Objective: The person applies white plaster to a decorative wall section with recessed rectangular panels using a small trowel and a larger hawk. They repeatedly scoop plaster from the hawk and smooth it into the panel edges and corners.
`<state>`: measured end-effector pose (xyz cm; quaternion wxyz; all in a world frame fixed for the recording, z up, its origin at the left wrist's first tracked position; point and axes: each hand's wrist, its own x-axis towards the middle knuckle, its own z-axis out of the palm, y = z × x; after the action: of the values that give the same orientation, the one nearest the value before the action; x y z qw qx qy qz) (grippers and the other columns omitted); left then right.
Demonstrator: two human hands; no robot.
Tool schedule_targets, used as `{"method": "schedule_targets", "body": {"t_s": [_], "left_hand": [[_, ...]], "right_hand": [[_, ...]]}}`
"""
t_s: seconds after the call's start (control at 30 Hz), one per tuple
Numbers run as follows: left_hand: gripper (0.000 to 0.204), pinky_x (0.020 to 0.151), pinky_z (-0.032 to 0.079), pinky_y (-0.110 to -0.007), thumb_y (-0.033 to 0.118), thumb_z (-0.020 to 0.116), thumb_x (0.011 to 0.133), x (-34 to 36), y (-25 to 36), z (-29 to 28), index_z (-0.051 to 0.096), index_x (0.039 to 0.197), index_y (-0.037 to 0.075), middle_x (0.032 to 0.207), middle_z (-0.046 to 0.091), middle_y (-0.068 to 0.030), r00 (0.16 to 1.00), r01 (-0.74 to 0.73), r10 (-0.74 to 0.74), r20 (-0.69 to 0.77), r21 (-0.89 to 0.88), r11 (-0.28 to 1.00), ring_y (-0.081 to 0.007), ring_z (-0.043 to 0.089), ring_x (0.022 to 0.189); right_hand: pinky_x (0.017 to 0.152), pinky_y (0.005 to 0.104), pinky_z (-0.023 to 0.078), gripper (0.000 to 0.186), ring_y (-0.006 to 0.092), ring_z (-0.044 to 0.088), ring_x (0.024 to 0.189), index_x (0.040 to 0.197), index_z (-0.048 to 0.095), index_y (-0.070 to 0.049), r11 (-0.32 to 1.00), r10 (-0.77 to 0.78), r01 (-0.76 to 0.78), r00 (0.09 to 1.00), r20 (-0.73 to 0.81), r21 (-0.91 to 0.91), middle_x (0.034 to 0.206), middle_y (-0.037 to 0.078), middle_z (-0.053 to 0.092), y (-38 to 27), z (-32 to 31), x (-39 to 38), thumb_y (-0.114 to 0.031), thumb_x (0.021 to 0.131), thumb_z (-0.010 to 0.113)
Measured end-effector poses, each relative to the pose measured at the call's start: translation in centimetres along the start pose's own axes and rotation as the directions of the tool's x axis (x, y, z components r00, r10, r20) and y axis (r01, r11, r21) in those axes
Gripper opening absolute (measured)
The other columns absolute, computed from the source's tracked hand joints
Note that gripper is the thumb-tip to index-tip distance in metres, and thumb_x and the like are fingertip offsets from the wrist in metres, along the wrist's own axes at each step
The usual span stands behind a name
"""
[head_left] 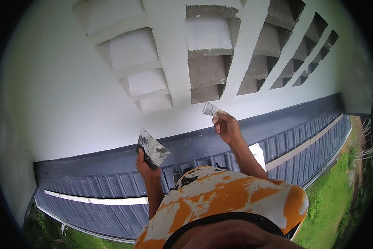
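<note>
Pale wall (62,91), dark ribbed roof (99,186), green, probably grassy ground (328,203)

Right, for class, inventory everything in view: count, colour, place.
wide putty knife: one, grey, left of centre
narrow putty knife: one, grey, near centre
wall: one, white, upper half
recess columns: five, white to grey, in wall
tiled roof: one, slate-blue, below wall
roof strips: two, pale, left and right
unidentified item: one, white, right of centre
grass: two patches, green, lower corners
shirt: one, orange and white, bottom
left hand: one, gripping wide putty knife
right hand: one, gripping narrow putty knife
</note>
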<state>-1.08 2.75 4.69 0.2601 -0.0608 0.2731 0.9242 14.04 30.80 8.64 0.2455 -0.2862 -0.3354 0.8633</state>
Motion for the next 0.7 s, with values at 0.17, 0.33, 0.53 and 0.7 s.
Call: {"method": "schedule_targets", "body": {"t_s": [0.17,0.33,0.53,0.7], "left_hand": [[0.038,0.097,0.048,-0.044,0.019,0.048,0.099,1.1,-0.4,3.4,0.049,0.131,-0.001,0.124,0.061,-0.013,0.996,0.019,-0.029,0.083,0.111,0.994,-0.0278,0.061,0.112],[0.035,0.093,0.051,-0.041,0.016,0.051,0.097,1.1,-2.8,11.2,0.053,0.128,-0.001,0.121,0.063,-0.0123,0.989,0.058,-0.082,0.125,0.183,0.981,-0.0262,0.063,0.108],[0.034,0.087,0.053,-0.039,0.015,0.053,0.096,0.6,-3.9,17.0,0.054,0.124,-0.004,0.116,0.064,-0.0138,0.961,-0.063,-0.029,0.275,0.321,0.945,-0.0257,0.066,0.101],[0.025,0.081,0.055,-0.034,0.009,0.059,0.093,-1.4,-4.3,19.7,0.058,0.115,-0.003,0.104,0.067,-0.0101,0.95,-0.208,0.088,0.298,0.398,0.894,-0.0194,0.066,0.09]], "right_hand": [[0.048,0.0226,0.043,0.023,0.0099,0.054,0.051,0.105,0.061,-0.007,0.995,0.095,-0.102,0.973,0.21,0.022,0.07,0.004,0.062,-0.1,0.1,-1.8,-0.028,0.099,0.055],[0.052,0.0226,0.046,0.021,0.0078,0.055,0.058,0.098,0.069,-0.001,0.867,-0.338,0.42,0.891,0.302,-0.269,0.074,0.004,0.062,-4.7,1.6,-3.7,-0.021,0.097,0.061],[0.057,0.0241,0.046,0.025,0.01,0.053,0.063,0.112,0.069,-0.003,0.345,-0.552,0.853,0.521,0.651,-0.391,0.077,0.006,0.06,-9.1,0.8,-4.1,0.003,0.09,0.062],[0.056,0.0289,0.049,0.034,0.0161,0.061,0.067,0.109,0.071,-0.007,0.176,-0.49,0.902,0.428,0.76,-0.395,0.079,0.007,0.06,-11.7,0.4,-5.2,0.011,0.081,0.062]]}}
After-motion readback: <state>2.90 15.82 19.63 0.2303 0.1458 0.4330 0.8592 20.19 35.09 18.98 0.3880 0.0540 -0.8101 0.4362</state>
